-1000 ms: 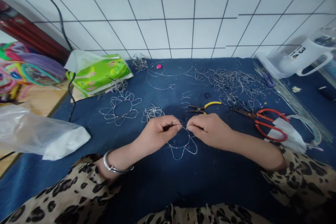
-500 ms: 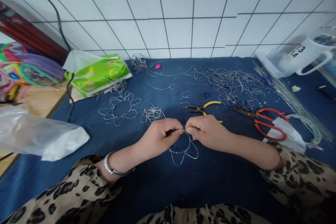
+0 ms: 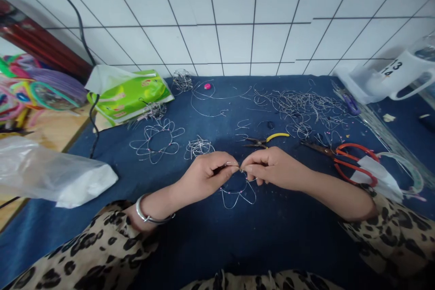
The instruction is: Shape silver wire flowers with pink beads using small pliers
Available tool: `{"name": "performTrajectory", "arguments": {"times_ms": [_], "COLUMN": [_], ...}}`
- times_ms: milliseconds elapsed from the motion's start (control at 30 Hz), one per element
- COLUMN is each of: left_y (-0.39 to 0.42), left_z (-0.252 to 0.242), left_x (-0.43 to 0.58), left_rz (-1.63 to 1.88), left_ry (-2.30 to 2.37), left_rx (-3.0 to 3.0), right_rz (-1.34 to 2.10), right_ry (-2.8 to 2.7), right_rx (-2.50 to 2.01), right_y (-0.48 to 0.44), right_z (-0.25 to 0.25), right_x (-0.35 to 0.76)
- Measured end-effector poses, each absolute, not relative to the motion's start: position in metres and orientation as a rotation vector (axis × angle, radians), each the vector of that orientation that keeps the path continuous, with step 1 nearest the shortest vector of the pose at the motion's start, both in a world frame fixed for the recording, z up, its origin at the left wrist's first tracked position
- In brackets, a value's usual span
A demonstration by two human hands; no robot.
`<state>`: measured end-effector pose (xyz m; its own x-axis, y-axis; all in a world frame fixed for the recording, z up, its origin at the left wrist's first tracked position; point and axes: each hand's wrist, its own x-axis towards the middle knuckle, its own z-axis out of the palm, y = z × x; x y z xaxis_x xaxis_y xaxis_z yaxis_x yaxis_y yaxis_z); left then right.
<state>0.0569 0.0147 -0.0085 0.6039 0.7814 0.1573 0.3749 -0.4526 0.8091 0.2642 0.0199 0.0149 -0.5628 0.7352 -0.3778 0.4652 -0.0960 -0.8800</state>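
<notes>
Between my hands hangs a flower-shaped wire ring (image 3: 234,193) with looped petals and small pink beads. My left hand (image 3: 207,176) is closed, pinching its upper left edge between thumb and forefinger. My right hand (image 3: 275,167) pinches the wire at the ring's top right, fingertips nearly touching the left ones. The upper part of the ring is hidden by my fingers. Just beyond my right hand lie yellow-handled pliers (image 3: 257,142), partly covered by it. A similar flower-shaped wire piece (image 3: 149,150) rests flat on the blue cloth to the left.
A small wire bundle (image 3: 199,147) lies beyond my left hand. Tangled wire scraps (image 3: 306,108) spread at the back right, near red-handled scissors (image 3: 356,149) and a white mug (image 3: 408,72). At left are a green packet (image 3: 132,95) and a plastic bag (image 3: 44,167).
My right fingers have shifted slightly and opened out a little at the wire ring's edge. My left hand keeps its pinch. The whole view has moved slightly.
</notes>
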Motion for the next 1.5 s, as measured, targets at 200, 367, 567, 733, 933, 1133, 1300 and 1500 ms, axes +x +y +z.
{"name": "performTrajectory", "arguments": {"times_ms": [200,367,567,733,933,1133,1300,1500], "left_y": [0.017,0.017,0.017,0.016,0.014,0.014,0.016,0.020], "left_z": [-0.008,-0.007,-0.007,-0.008,-0.012,-0.016,-0.015,-0.013], "left_x": [0.054,0.054,0.053,0.054,0.053,0.050,0.048,0.048], "left_rz": [0.671,0.678,0.678,0.690,0.698,0.674,0.650,0.630], "left_ry": [0.894,0.884,0.889,0.885,0.829,0.760,0.718,0.682], "left_rx": [2.048,2.065,2.136,2.233,2.359,2.523,2.563,2.462], "right_rz": [1.722,1.428,1.128,0.956,0.986,1.191,1.371,1.532], "right_ry": [-1.893,-2.079,-2.206,-2.240,-2.225,-2.150,-2.040,-1.959], "right_rx": [-1.291,-1.336,-1.211,-1.102,-1.140,-1.268,-1.312,-1.315], "right_y": [0.022,0.022,0.018,0.016,0.015,0.015,0.016,0.019], "right_z": [0.011,0.013,0.013,0.006,0.005,0.011,0.010,0.006], "right_x": [0.268,0.269,0.267,0.265,0.263,0.258,0.259,0.261]}}
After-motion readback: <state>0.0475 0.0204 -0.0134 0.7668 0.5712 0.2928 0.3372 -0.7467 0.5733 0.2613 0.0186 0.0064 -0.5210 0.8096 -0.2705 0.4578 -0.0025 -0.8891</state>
